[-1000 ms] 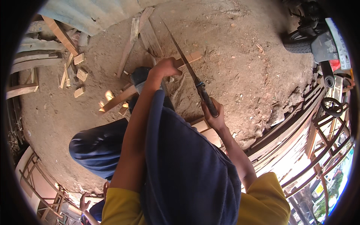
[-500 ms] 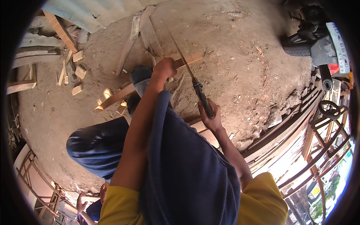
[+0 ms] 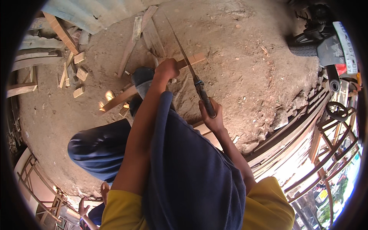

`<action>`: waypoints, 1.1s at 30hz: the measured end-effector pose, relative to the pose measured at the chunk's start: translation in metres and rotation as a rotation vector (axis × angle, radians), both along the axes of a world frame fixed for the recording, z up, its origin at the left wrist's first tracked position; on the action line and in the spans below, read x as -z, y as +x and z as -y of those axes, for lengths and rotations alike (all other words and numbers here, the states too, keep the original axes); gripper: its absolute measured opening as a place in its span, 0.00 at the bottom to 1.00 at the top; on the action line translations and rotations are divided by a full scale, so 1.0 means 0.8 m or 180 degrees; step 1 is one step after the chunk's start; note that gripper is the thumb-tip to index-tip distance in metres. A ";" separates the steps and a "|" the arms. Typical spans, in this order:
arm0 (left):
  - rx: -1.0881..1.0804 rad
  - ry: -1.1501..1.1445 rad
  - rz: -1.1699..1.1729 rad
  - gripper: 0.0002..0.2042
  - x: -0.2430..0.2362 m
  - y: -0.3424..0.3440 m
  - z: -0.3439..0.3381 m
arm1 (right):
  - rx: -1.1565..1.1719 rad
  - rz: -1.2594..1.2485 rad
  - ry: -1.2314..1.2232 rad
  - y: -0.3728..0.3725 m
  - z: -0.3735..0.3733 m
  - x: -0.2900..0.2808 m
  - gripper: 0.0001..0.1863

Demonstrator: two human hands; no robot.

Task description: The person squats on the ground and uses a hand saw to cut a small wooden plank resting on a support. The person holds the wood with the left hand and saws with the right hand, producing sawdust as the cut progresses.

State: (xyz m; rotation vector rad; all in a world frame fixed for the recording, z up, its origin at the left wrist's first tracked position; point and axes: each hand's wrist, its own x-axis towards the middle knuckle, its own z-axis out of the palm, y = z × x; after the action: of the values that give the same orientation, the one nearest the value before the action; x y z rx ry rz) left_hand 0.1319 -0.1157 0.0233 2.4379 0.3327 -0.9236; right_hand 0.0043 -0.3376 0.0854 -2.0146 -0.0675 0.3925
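Observation:
My left hand (image 3: 166,71) is closed on a narrow wooden batten (image 3: 197,57) above the dirt ground, beside my foot (image 3: 142,78) in a dark covering. My right hand (image 3: 211,118) grips the dark handle of a long saw (image 3: 203,95), whose thin blade slants up and left across the batten just right of my left hand. Whether the teeth touch the wood I cannot tell. Another wooden piece (image 3: 119,100) lies left of my foot.
Offcuts (image 3: 81,73) and planks (image 3: 151,34) lie by a corrugated sheet (image 3: 88,15). A motorbike (image 3: 331,51) stands at upper right, above stacked timber (image 3: 280,140) and frames. Another person's hand (image 3: 83,207) shows at lower left.
My right hand and the saw have shifted slightly left along the line of the blade over the last second. My left hand stays on the batten.

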 end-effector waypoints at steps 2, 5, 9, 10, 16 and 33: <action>-0.0011 0.0036 0.0045 0.15 0.002 -0.002 -0.001 | -0.0003 -0.0088 -0.0051 -0.008 0.008 0.001 0.09; 0.0028 0.0089 0.0247 0.16 0.013 -0.009 0.002 | 0.0017 -0.0168 -0.0214 -0.059 0.057 -0.015 0.07; 0.0066 0.0050 0.0197 0.17 0.008 -0.002 0.002 | 0.0011 -0.0016 -0.0214 -0.048 0.042 0.000 0.06; 0.0008 -0.0009 0.0151 0.17 0.007 -0.002 0.001 | -0.0015 0.0046 -0.0259 -0.035 0.029 0.008 0.05; 0.0027 -0.0032 0.0157 0.18 0.018 -0.003 -0.010 | -0.0014 0.0241 0.0016 -0.026 0.021 -0.008 0.10; 0.0030 0.0036 0.0395 0.17 0.016 -0.010 -0.002 | -0.0011 -0.0158 -0.0211 -0.078 0.070 -0.019 0.10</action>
State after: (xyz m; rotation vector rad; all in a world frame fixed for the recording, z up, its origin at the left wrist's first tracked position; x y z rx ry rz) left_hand 0.1236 -0.1142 0.0107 2.4953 0.2829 -0.7720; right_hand -0.0578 -0.3939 0.1002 -2.0691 -0.0275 0.4518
